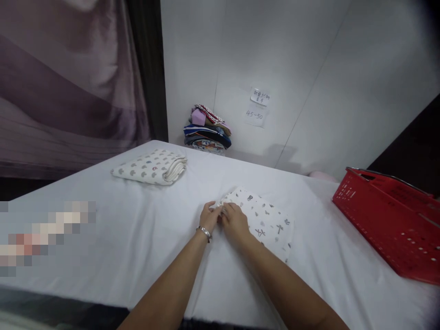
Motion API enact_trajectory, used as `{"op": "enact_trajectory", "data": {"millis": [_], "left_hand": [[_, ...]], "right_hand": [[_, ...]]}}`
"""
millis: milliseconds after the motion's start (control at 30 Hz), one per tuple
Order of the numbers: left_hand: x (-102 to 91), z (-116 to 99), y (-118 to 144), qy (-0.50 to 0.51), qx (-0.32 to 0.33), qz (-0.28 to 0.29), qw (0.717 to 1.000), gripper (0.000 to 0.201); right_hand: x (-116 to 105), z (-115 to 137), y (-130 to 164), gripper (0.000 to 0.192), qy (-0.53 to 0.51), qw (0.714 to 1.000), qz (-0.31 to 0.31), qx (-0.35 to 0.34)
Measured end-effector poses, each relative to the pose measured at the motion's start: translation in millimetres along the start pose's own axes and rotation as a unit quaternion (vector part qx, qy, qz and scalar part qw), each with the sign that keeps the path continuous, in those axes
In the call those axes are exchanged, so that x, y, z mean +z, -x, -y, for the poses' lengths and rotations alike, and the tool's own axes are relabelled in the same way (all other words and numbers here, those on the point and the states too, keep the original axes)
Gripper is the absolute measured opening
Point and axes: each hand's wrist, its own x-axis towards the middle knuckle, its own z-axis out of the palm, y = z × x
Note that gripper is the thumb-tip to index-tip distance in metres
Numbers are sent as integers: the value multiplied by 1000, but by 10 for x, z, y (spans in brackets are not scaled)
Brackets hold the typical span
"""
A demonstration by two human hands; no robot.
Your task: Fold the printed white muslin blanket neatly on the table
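- A folded cloth (pixel 151 167) with a grey and red pattern lies far left on the white-covered desk (pixel 130 238), well apart from both hands, with bare sheet all round it.
- A stack of folded clothes (pixel 207 128) sits at the desk's back edge against the wall.
- The left hand (pixel 210 217), with a bracelet (pixel 205 233) at the wrist, rests on the near left corner of a white printed cloth (pixel 264 217); its fingers are drawn together, pinching the cloth's edge.
- The right hand (pixel 235 222) lies just beside it, touching it, fingers curled down onto the same corner.
- The printed cloth lies flat near the middle of the desk, stretching right of the hands.
- Two paper notes (pixel 257 106) hang on the wall; the lower one reads "45-50", the upper handwriting is too small to read.
- A red basket (pixel 392 220) stands at the right edge, apart from the cloth, with open sheet between.
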Motion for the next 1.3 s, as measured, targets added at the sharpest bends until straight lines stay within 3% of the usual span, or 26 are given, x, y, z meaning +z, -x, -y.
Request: {"op": "enact_trajectory", "data": {"millis": [367,667,833,1067,1300], "left_hand": [[-6,-112,57,-5,-19,32,999,36],[-86,-20,-4,-171,103,41,979,28],[-109,-19,-12,-200,137,42,969,28],[-96,5,-51,-167,83,33,982,32],[-113,23,-65,-202,119,42,971,30]], "right_hand": [[-41,-142,-135,27,-171,985,-7,33],[-11,-178,-316,17,-212,970,11,115],[-28,-169,-379,18,-207,968,42,139],[-7,-124,-322,20,-124,988,-11,92],[-47,-61,-240,22,-12,1000,10,-5]]}}
